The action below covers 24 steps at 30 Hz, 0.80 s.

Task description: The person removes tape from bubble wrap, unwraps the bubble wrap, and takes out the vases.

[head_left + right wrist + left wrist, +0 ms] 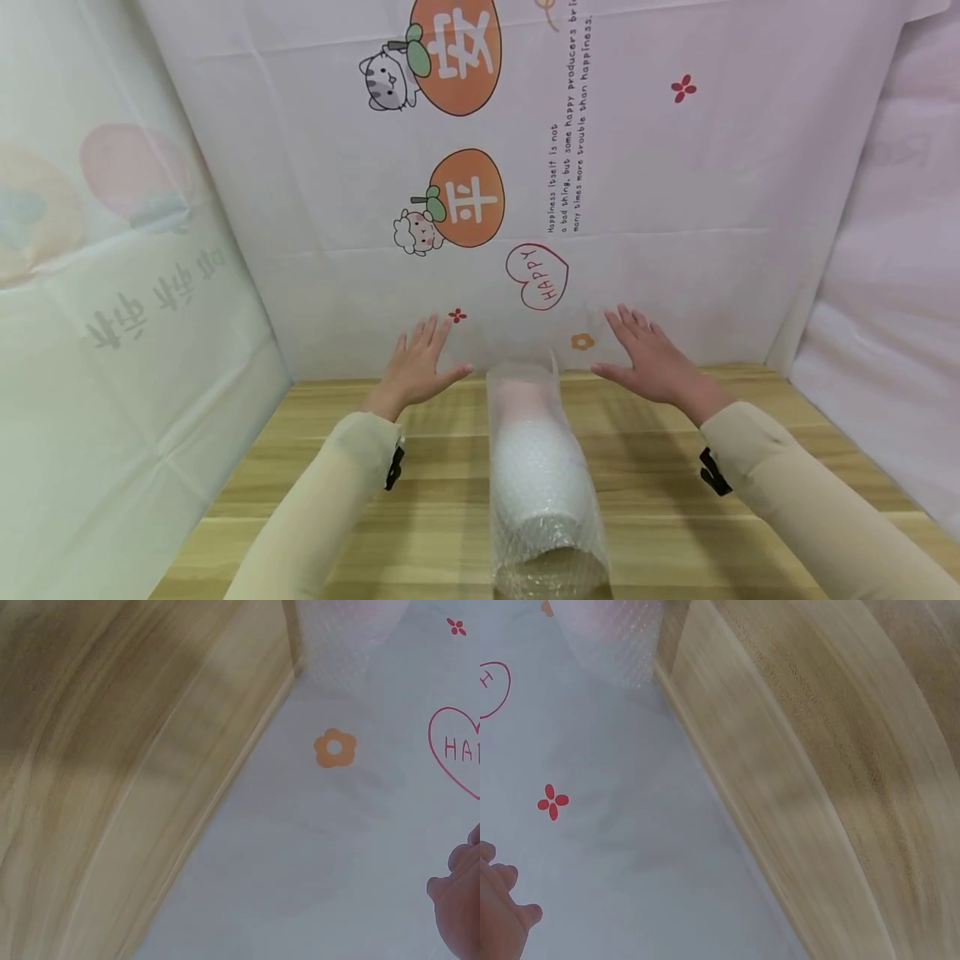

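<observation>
In the head view, a white object with a pinkish far end, wrapped in clear bubble wrap (542,475), is at the middle of the wooden table (420,500). Its exact kind is blurred by the wrap. To its left my left hand (417,371) hovers with fingers spread, apart from it. On the other side my right hand (654,360) is held out the same way, touching nothing. Only fingers of the left hand (501,915) enter the left wrist view's lower corner. The right wrist view catches part of the right hand (461,907) at its edge.
A white printed cloth (637,183) hangs upright behind the table's far edge, with orange fruit drawings and a red heart. More pale cloth hangs as a left side wall (112,400) and a right side wall (885,317).
</observation>
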Available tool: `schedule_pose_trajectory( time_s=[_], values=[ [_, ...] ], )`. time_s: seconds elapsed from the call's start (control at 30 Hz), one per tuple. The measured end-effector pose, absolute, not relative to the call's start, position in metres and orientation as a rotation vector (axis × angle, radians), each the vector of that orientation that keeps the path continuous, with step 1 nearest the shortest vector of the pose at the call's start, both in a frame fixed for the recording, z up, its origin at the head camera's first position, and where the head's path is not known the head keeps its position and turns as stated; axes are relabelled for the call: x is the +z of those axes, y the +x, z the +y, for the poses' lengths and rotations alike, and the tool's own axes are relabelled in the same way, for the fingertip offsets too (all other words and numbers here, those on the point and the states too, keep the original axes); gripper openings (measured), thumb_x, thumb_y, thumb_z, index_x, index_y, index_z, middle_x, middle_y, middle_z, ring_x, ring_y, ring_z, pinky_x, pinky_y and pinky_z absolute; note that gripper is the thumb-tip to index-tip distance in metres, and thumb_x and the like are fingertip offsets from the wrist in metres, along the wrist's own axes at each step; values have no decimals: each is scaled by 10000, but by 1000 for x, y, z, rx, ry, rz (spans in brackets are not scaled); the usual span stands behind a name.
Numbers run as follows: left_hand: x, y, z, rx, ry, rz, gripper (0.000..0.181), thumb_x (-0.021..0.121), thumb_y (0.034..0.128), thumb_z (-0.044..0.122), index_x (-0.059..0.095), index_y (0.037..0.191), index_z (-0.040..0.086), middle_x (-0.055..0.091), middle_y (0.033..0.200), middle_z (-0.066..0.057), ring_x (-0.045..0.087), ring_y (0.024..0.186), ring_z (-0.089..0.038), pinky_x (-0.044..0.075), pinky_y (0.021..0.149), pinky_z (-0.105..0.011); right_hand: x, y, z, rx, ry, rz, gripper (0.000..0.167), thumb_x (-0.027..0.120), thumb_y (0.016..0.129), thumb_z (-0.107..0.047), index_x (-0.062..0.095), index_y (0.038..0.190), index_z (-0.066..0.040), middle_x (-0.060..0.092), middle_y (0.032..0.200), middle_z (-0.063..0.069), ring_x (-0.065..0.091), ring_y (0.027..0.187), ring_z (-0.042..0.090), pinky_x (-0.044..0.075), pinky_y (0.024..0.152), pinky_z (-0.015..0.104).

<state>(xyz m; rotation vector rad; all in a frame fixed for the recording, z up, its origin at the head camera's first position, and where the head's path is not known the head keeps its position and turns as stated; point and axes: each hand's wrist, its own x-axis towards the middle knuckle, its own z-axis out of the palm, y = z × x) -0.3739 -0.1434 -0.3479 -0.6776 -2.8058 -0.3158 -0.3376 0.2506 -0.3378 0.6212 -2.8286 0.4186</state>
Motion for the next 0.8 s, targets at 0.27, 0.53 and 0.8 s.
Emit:
schedule_pose_trajectory(
  time_s=[0.27, 0.53, 0.8],
  values=[
    [-357, -367, -143, -461, -696, -2784, 990, 368, 867, 780, 94, 1574, 143, 84, 1605, -161, 87, 1451, -365, 64, 1116, -603, -342, -329, 249, 462, 624, -2844, 967, 526, 917, -618, 78, 1560, -51, 1, 1592, 225, 1, 1436, 428, 30, 1120, 586],
    [-366, -362, -144, -544, -671, -2787, 938, 444, 895, 707, 86, 1577, 171, 54, 1613, -124, 48, 1463, -316, 34, 1128, -572, -351, -323, 248, 504, 633, -2812, 939, 574, 923, -554, 88, 1563, -68, 33, 1592, 222, 35, 1433, 438, 70, 1119, 586],
    [-372, -353, -140, -556, -684, -2808, 972, 404, 885, 744, 11, 1574, 182, -28, 1614, -74, -31, 1464, -246, 14, 1140, -527, -357, -312, 247, 496, 659, -2787, 925, 559, 933, -551, 121, 1549, -19, 60, 1586, 236, 56, 1432, 434, 104, 1115, 587]
  ],
)
